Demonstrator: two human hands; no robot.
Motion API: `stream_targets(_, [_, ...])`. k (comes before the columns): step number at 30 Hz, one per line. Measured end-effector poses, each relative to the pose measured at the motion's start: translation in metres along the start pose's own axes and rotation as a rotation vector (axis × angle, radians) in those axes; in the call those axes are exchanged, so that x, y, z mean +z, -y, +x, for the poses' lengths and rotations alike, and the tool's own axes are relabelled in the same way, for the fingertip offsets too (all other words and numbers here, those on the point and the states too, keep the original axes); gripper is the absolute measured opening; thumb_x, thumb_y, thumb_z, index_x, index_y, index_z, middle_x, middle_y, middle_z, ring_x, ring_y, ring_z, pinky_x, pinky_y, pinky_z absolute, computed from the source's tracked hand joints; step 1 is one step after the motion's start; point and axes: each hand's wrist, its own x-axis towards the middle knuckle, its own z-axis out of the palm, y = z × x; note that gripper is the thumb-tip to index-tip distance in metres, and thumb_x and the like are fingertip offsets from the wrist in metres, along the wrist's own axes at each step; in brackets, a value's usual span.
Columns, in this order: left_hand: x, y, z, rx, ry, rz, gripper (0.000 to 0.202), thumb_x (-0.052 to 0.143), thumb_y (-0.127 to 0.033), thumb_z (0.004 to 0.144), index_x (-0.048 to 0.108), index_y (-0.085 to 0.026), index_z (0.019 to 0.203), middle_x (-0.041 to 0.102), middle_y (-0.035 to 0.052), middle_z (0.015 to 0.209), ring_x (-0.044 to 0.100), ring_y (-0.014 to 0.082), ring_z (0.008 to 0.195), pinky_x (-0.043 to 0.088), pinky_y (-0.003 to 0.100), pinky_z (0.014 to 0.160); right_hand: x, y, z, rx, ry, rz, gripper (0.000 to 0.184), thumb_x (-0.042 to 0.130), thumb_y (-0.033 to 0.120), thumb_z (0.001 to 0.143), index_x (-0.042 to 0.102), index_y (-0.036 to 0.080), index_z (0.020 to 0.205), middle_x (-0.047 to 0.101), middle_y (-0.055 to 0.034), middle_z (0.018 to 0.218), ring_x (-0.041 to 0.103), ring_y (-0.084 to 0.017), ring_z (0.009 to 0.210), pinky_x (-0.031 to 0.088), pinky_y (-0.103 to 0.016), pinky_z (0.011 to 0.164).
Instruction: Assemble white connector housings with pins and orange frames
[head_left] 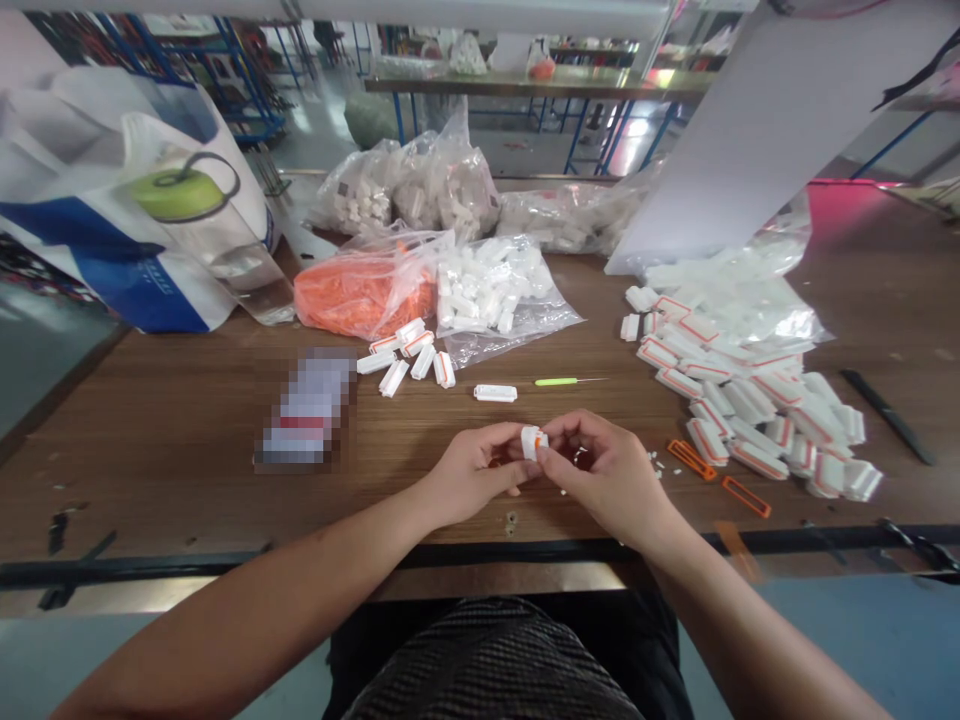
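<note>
Both hands meet over the near edge of the wooden table (187, 440). My left hand (472, 472) and my right hand (607, 470) pinch together a small white plastic part with an orange seal (533, 441), fingers closed on it from both sides. One white part (495, 393) lies alone just beyond the hands, next to a thin green-handled pick (559, 381). Two loose orange seal rings (720, 478) lie to the right of my right hand.
A heap of white parts with orange seals (742, 400) fills the right side. A few more (409, 358) lie at centre left, before bags of orange seals (360, 290) and white parts (487, 285). A large white-and-blue bag (135, 200) stands at left; a black tool (885, 402) at far right.
</note>
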Motion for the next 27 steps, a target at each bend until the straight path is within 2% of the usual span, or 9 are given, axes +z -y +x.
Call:
stream_targets(5, [0.0, 0.0, -0.001, 0.009, 0.004, 0.066, 0.033, 0.069, -0.034, 0.083, 0.067, -0.02, 0.112, 0.068, 0.0053, 0.101, 0.059, 0.0139, 0.081, 0.05, 0.021, 0.061, -0.003, 0.0, 0.002, -0.009, 0.018, 0.051, 0.016, 0.064, 0.036, 0.078, 0.065, 0.019, 0.076, 0.064, 0.0001, 0.062, 0.056, -0.012, 0.056, 0.045, -0.025, 0.053])
stream_targets(11, [0.001, -0.005, -0.003, 0.039, -0.021, 0.144, 0.027, 0.067, -0.032, 0.083, 0.069, -0.019, 0.107, 0.066, 0.0034, 0.092, 0.057, 0.0131, 0.077, 0.048, 0.021, 0.06, -0.001, -0.002, 0.008, 0.002, 0.035, 0.034, 0.016, 0.067, 0.035, 0.074, 0.062, 0.02, 0.071, 0.06, 0.002, 0.058, 0.049, -0.01, 0.051, 0.039, -0.024, 0.048])
stream_targets(18, [-0.003, -0.002, 0.0, 0.0, 0.001, 0.013, 0.038, 0.069, -0.038, 0.082, 0.067, -0.02, 0.116, 0.068, 0.0061, 0.098, 0.06, 0.0155, 0.082, 0.05, 0.021, 0.057, 0.004, -0.006, 0.006, 0.026, 0.012, 0.087, 0.018, 0.065, 0.037, 0.077, 0.062, 0.019, 0.077, 0.058, 0.0024, 0.06, 0.049, -0.01, 0.053, 0.041, -0.025, 0.052])
stream_targets(22, [-0.006, -0.002, 0.002, -0.024, 0.006, -0.071, 0.04, 0.075, -0.039, 0.077, 0.069, -0.02, 0.112, 0.068, 0.0062, 0.099, 0.061, 0.017, 0.088, 0.051, 0.021, 0.058, 0.006, -0.004, 0.005, 0.039, 0.006, 0.105, 0.02, 0.066, 0.038, 0.077, 0.066, 0.018, 0.082, 0.059, 0.0019, 0.062, 0.05, -0.01, 0.054, 0.042, -0.027, 0.054])
stream_targets(27, [-0.007, -0.002, 0.002, -0.066, -0.026, -0.173, 0.039, 0.07, -0.047, 0.081, 0.072, -0.018, 0.107, 0.069, 0.0074, 0.097, 0.062, 0.0177, 0.088, 0.052, 0.022, 0.059, 0.01, -0.01, 0.005, 0.033, -0.021, 0.139, 0.02, 0.066, 0.037, 0.079, 0.07, 0.019, 0.088, 0.064, 0.0003, 0.066, 0.054, -0.011, 0.057, 0.045, -0.028, 0.056])
